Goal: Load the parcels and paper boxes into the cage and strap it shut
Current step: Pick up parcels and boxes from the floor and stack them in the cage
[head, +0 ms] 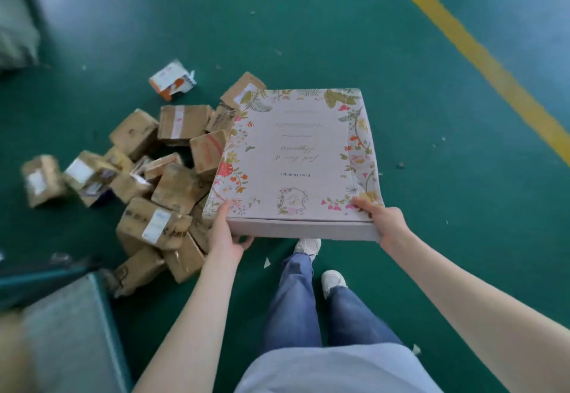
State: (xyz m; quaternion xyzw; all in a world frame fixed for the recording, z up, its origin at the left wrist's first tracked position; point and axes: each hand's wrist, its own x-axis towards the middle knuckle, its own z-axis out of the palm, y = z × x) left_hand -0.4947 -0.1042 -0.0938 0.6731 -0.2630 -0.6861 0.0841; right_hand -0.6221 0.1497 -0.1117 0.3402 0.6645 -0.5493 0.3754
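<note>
Two hands carry one flat floral box (296, 158) above the green floor (308, 22). The left hand (226, 235) grips its near left corner, thumb on top and fingers under, and the right hand (382, 220) grips the near right corner. A heap of brown parcels (160, 176) sits just left of the box, partly hidden under its edge. A small white-and-orange carton (172, 79) lies up-left of the box, and a yellow line (481, 56) runs well off to the box's right.
</note>
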